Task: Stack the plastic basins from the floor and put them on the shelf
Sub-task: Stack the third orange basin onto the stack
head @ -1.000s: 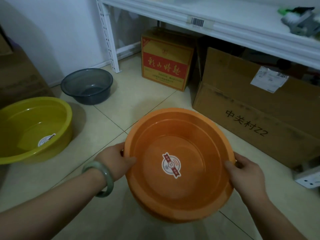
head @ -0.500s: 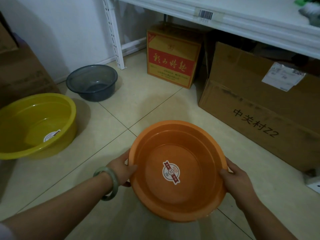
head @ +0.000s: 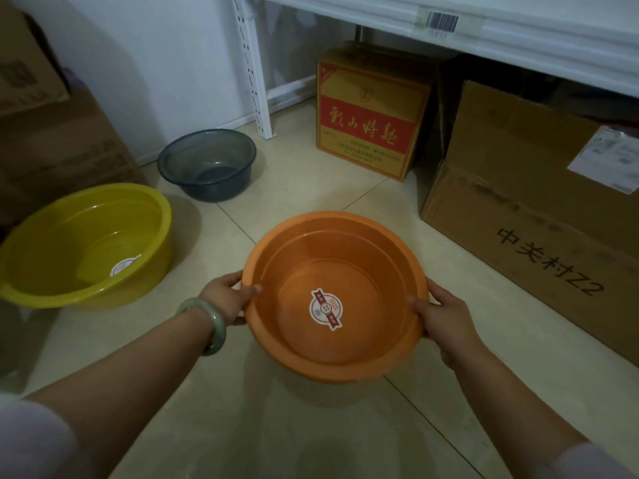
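Observation:
An orange basin (head: 345, 257) with a round sticker inside is held just above the tiled floor. My left hand (head: 226, 297) grips its left rim, thumb over the edge, a green bangle on the wrist. My right hand (head: 444, 314) grips the right rim. A larger yellow basin (head: 86, 236) stands on the floor to the left. A small dark grey basin (head: 207, 164) sits farther back near the wall. The white shelf (head: 518, 39) runs across the top right.
Under the shelf stand a yellow-and-red carton (head: 370, 122) and a big brown carton (head: 536, 216). More brown cartons (head: 45, 133) are stacked at the left wall. A white shelf post (head: 254, 74) meets the floor behind the grey basin.
The orange basin and both hands have moved down and away from me, toward the floor. The view has shifted so the yellow and grey basins sit more to the right.

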A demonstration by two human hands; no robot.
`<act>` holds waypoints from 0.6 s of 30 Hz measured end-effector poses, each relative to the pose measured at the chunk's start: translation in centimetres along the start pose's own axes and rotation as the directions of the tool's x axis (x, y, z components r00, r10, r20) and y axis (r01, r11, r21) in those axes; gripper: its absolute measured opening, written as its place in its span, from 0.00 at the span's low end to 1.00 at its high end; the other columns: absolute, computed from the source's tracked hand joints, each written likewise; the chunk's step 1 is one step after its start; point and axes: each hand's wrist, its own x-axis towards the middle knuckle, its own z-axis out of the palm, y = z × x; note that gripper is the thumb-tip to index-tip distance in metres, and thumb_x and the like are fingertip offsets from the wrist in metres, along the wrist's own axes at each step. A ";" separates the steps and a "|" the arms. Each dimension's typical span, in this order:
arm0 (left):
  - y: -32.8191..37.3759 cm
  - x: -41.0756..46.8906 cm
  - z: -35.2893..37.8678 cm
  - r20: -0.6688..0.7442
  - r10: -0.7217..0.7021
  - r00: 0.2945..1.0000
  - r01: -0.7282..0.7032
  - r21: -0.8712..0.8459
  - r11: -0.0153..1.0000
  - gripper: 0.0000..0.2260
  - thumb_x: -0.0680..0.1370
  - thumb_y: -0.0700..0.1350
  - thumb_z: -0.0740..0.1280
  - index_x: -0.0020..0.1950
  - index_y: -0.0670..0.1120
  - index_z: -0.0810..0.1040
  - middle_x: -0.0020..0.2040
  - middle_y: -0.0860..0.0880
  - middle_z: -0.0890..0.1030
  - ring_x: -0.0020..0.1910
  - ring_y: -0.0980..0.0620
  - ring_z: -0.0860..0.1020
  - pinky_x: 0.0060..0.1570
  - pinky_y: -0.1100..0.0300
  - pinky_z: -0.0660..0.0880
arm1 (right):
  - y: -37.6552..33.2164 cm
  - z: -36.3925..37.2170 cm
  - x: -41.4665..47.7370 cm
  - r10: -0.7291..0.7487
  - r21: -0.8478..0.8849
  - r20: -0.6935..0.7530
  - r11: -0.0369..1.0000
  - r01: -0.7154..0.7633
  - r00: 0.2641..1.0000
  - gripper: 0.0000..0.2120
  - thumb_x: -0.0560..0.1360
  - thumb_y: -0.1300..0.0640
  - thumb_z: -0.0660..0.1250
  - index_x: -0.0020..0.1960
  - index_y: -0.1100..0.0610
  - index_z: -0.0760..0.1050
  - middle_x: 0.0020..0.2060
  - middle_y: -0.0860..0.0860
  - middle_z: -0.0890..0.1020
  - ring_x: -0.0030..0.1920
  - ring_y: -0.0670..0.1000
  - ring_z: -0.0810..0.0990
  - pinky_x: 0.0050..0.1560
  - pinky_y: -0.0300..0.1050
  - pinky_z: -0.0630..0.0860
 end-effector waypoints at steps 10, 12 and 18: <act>2.6 2.4 -3.6 -0.166 -0.079 0.983 0.058 -0.132 0.990 0.22 0.77 0.33 0.59 0.67 0.51 0.71 0.34 0.45 0.81 0.36 0.48 0.72 0.40 0.57 0.70 | -4.2 4.8 2.6 0.015 0.091 0.275 0.995 -0.041 0.961 0.27 0.78 0.61 0.63 0.75 0.48 0.62 0.56 0.52 0.80 0.47 0.53 0.80 0.48 0.52 0.79; 2.4 3.2 -4.5 -0.191 -0.093 0.977 0.073 -0.109 0.991 0.22 0.77 0.33 0.61 0.70 0.47 0.69 0.51 0.40 0.82 0.44 0.44 0.75 0.45 0.51 0.74 | -4.9 5.4 2.7 0.031 0.072 0.302 0.996 -0.055 0.953 0.28 0.78 0.62 0.62 0.75 0.48 0.61 0.50 0.49 0.80 0.45 0.51 0.79 0.44 0.49 0.78; 2.1 5.6 -6.0 -0.156 -0.113 0.981 0.085 -0.175 0.981 0.25 0.76 0.32 0.62 0.73 0.45 0.65 0.64 0.33 0.75 0.56 0.36 0.76 0.57 0.46 0.73 | -6.5 7.4 4.0 0.048 0.038 0.282 0.997 -0.061 0.958 0.29 0.78 0.62 0.63 0.76 0.48 0.60 0.38 0.46 0.79 0.40 0.48 0.78 0.48 0.52 0.77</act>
